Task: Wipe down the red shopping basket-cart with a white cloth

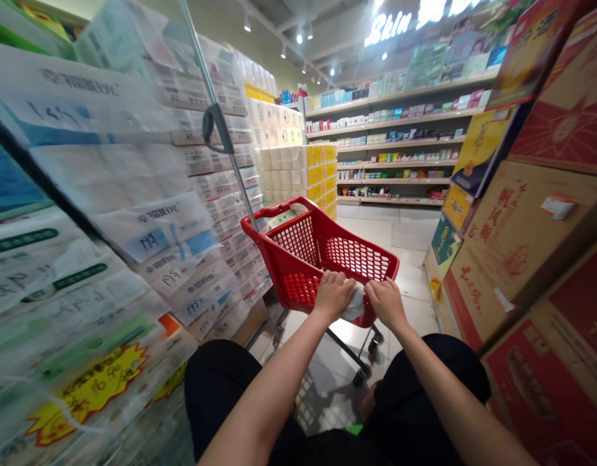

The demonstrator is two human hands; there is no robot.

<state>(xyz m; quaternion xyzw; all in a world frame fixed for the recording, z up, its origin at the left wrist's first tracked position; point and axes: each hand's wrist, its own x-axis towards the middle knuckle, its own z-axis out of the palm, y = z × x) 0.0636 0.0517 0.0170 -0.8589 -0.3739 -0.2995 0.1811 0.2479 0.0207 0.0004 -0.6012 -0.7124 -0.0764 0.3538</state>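
Observation:
A red plastic shopping cart [359, 249] with lattice walls stands tilted before me, on a dark metal frame with small wheels. My left hand [334, 294] curls over its near rim. Close by on the same rim, my right hand [384, 301] is also closed over the edge. Between the two hands, against the rim, lies a crumpled white cloth-like piece [355, 303]; whether my fingers pinch it is hidden. A pale pack lies in the cart's far left compartment. A tall metal pole [237, 171] with a dark grey handle [215, 128] rises at that end.
Tall stacks of wrapped tissue packs [182, 239] crowd the left, with a yellow price sign [92, 388] low down. Stacked cardboard cartons [511, 239] line the right. Pale floor tiles [405, 233] lead to shelves of small goods [390, 139] at the back.

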